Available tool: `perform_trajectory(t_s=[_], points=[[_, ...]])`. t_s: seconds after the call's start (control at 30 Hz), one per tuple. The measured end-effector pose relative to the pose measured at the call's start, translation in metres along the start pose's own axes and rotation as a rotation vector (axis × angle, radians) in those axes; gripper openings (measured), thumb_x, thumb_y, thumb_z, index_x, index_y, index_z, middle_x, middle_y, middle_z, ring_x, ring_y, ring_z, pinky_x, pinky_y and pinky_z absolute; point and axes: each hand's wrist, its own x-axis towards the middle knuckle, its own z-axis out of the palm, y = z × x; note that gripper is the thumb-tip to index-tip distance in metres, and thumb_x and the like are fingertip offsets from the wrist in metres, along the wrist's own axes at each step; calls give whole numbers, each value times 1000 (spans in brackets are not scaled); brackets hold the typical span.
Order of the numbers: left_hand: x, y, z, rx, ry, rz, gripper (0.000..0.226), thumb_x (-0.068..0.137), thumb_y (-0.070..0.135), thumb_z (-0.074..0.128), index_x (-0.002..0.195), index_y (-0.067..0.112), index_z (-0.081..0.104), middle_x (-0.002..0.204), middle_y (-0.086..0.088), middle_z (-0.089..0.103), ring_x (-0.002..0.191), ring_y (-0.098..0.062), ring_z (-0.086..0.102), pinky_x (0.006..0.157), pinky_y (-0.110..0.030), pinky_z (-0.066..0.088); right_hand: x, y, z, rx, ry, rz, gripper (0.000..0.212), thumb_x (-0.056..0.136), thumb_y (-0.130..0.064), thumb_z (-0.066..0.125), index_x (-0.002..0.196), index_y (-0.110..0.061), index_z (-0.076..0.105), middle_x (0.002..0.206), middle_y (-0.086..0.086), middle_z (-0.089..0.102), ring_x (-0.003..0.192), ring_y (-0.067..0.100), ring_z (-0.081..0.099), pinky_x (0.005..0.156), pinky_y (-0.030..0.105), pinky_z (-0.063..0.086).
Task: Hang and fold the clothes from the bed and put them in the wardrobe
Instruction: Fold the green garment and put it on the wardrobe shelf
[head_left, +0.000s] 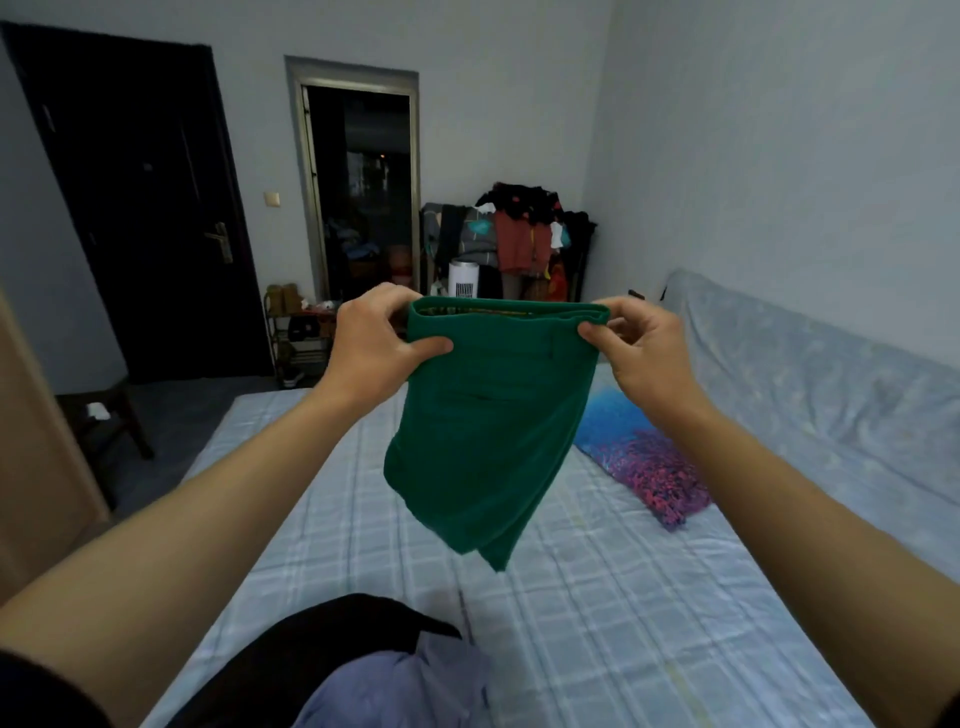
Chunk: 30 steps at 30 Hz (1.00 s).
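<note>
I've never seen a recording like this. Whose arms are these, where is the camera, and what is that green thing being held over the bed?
No machine here: a person wears a wide-angle camera on the head, looking forward and down, so you see their own two arms. The left hand and right hand each pinch one end of the waistband of a pair of green shorts, holding it up so it hangs in the air above the bed. On the bed's pale checked sheet lie a blue and pink patterned cloth to the right, and close to the camera a black garment with a lilac garment lying partly over it. A rack piled with clothes stands in the far corner.
</note>
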Motion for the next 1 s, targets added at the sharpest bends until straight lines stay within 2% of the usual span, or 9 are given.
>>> perform_trajectory(t_s=[0.13, 0.23, 0.37, 0.5, 0.6, 0.7, 0.83, 0.9, 1.0], points=[[-65, -6, 3, 18, -164, -59, 29, 71, 19, 88, 91, 18, 67, 91, 7, 68, 86, -7, 64, 73, -18, 52, -61, 20, -10, 32, -137, 68, 17, 86, 0, 69, 89, -16, 71, 80, 11, 72, 72, 17, 66, 73, 30, 56], [-133, -15, 12, 2, -347, -153, 27, 74, 16, 86, 88, 21, 64, 85, 12, 68, 81, -5, 64, 71, -24, 52, -129, 47, -13, 23, -230, 157, 10, 86, 0, 69, 90, -9, 71, 83, 14, 71, 76, 20, 65, 75, 38, 54], [-240, -24, 22, -23, -591, -220, 31, 71, 16, 89, 86, 19, 63, 81, 7, 67, 76, -12, 66, 66, -34, 55, -238, 83, -21, 46, -333, 327, 11, 83, 0, 70, 87, -11, 71, 81, 16, 70, 74, 20, 63, 75, 47, 53], [-332, -25, 28, -40, -774, -294, 33, 67, 17, 91, 83, 22, 62, 82, 10, 64, 77, -6, 63, 67, -21, 49, -341, 106, -32, 45, -474, 478, 11, 84, -4, 69, 88, -14, 72, 82, 7, 72, 80, 24, 69, 77, 44, 55], [-373, -28, 35, 9, -826, -284, 36, 64, 21, 90, 80, 23, 59, 78, 15, 60, 69, 1, 54, 61, -16, 41, -389, 114, -33, 43, -498, 569, 14, 85, -4, 68, 86, -18, 72, 81, 7, 72, 79, 27, 68, 76, 44, 55], [-393, -35, 41, 70, -844, -281, 35, 64, 28, 89, 84, 24, 61, 77, 13, 60, 73, -5, 55, 62, -16, 40, -409, 120, -28, 27, -463, 637, 14, 86, -8, 68, 84, -21, 71, 78, 9, 70, 78, 34, 66, 74, 48, 53], [-389, -49, 49, 63, -840, -311, 36, 66, 27, 88, 82, 33, 56, 77, 14, 60, 73, -4, 57, 63, -17, 41, -409, 126, -18, 0, -406, 686, 10, 88, -8, 68, 84, -18, 69, 78, 10, 68, 78, 36, 63, 75, 52, 51], [-378, -58, 55, 44, -823, -323, 40, 66, 23, 89, 78, 35, 54, 72, 15, 58, 68, -1, 54, 59, -15, 38, -402, 131, -13, -5, -382, 706, 9, 89, -9, 67, 85, -16, 69, 79, 9, 69, 79, 33, 65, 76, 49, 53], [-360, -75, 66, -16, -802, -352, 37, 66, 23, 89, 74, 35, 54, 71, 17, 60, 64, -3, 55, 59, -23, 42, -383, 141, -3, -5, -342, 747, 7, 90, -8, 66, 86, -13, 69, 81, 8, 70, 80, 28, 67, 78, 44, 55]])
